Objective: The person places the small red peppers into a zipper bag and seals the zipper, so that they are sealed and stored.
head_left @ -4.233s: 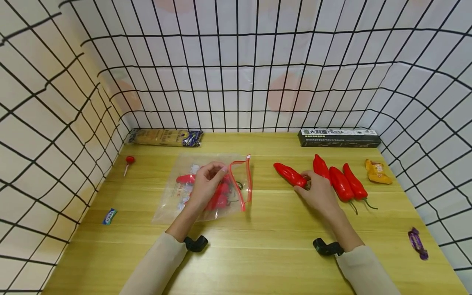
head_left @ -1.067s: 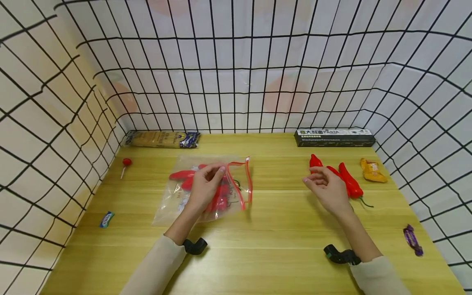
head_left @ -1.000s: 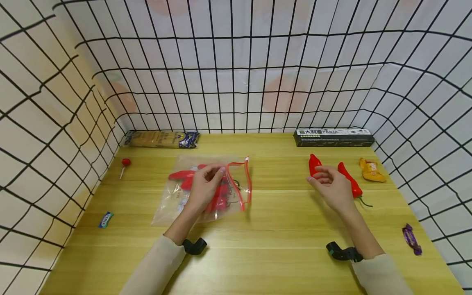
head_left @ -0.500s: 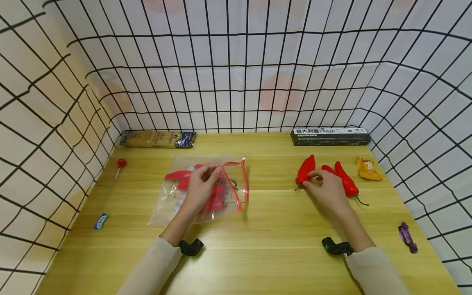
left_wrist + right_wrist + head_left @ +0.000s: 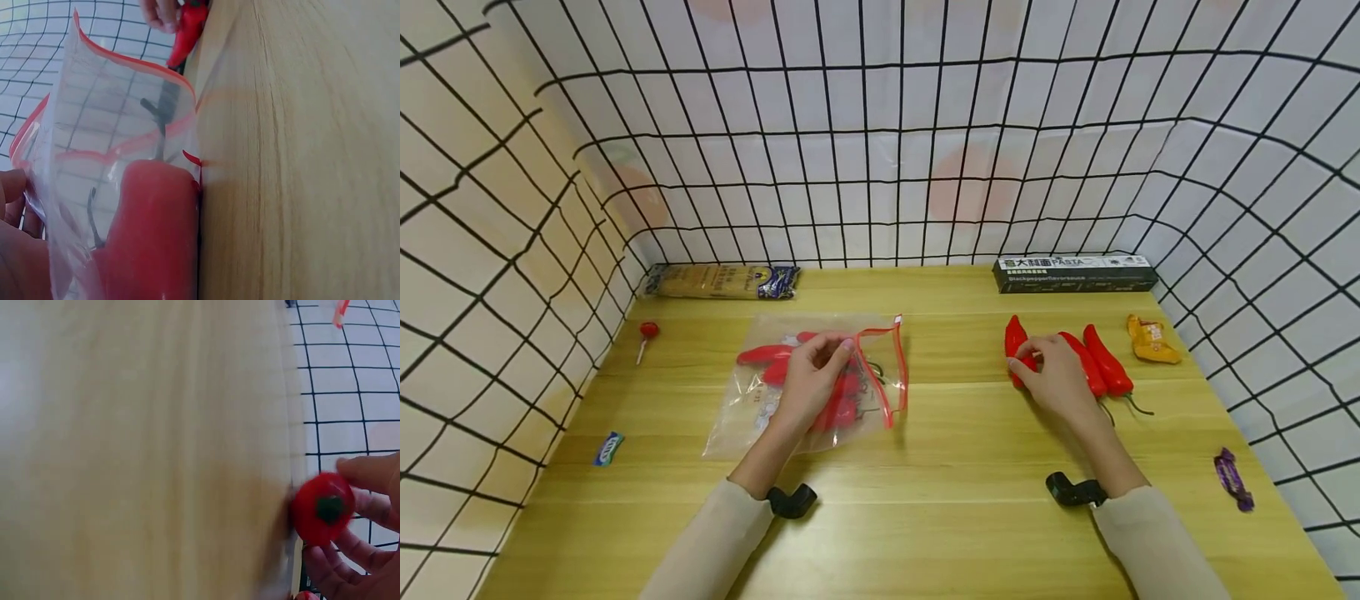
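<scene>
My left hand pinches the upper film of a clear zip bag near its red-edged mouth, which gapes to the right. Several long red peppers lie inside the bag, their stems toward the opening. My right hand holds another red pepper, thumb and fingers on either side of it. In the right wrist view that pepper's green stem end faces the camera. Just right of this hand lie two more red peppers, a nearer one partly covered by the hand and an outer one.
A noodle packet and a black pasta box lie along the back. A lollipop and a blue-green candy are at left. Yellow and purple wrapped candies lie right. Black wire grid encloses the table.
The pepper gripped first has left the right side, and more red shows in the bag. My right hand returned without it, then took another pepper, now turned more upright. My left hand stays.
</scene>
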The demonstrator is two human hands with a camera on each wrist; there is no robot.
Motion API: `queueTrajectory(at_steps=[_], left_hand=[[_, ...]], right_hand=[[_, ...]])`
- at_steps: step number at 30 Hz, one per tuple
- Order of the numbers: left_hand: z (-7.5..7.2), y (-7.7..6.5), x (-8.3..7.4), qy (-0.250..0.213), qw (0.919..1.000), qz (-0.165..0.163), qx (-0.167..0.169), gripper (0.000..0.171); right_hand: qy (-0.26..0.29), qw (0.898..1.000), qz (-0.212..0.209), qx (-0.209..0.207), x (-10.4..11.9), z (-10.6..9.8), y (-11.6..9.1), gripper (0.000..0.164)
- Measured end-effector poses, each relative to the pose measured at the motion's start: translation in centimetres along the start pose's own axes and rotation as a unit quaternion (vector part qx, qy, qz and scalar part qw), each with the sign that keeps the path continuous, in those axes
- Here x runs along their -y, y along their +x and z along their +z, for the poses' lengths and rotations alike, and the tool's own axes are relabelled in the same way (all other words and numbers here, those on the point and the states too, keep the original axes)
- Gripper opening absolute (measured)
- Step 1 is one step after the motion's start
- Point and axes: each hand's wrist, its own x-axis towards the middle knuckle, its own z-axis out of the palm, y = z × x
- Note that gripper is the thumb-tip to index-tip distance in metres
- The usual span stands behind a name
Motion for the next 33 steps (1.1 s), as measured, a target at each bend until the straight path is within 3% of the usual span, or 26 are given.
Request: queueTrajectory(at_steps=[3,6,13,20,27,33], left_hand=[[0.1,0.4,1.2,0.005,1.0000,0.007,-0.004,0.032],[0.1,0.4,1.2,0.008,0.9999,0.010,-0.005,0.034],[0.1,0.4,1.1,0.000,1.0000,0.008,-0.004,0.033],[0.0,0.3,0.6,0.003,0.9997,0.020,-0.010,0.031],[-0.3,0.1,0.0,0.033,0.9966,0.073,-0.022,0.026],[-0.2,-0.1,-0.4,0.029,0.9964,0.073,-0.032,0.023]], right_hand=[[-0.007,1.000,0.004,0.021,-0.2,-0.1,-0.2,0.047],[-0.017,0.999,0.014,0.038,-0.6,-0.3,-0.7,0.061],[-0.019,0.998,0.042,0.038,-0.2,-1.1,-1.6,0.060],[0.090,0.994,-0.011,0.063,2.8,-0.4,-1.7,0.056],[0.192,0.976,-0.049,0.091,8.0,2.4,-1.3,0.044],[0.257,0.959,-0.054,0.106,10.6,5.4,-0.1,0.041]])
